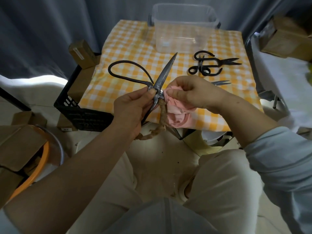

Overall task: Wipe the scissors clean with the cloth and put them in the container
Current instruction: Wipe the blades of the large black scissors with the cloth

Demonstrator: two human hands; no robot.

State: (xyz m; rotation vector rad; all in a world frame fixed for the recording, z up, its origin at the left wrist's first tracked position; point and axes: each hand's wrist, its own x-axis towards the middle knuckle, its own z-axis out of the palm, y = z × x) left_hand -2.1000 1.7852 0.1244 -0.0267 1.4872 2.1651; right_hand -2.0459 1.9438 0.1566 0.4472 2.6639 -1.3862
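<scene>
Two grips did the work nearest the person's lap: the left hand (133, 107) pinched the big scissors (166, 70) at the pivot, thumb on the joint and blades aimed away from the body, presumably to steady them, while the right hand (190, 93) clutched the bunched pink cloth (175, 115) against that joint. Beyond, smaller scissors (226, 61) lay on the checked tablecloth (131, 44), seemingly awaiting their turn. The clear container (182, 22) stood at the far edge, with no scissors inside that I could see.
</scene>
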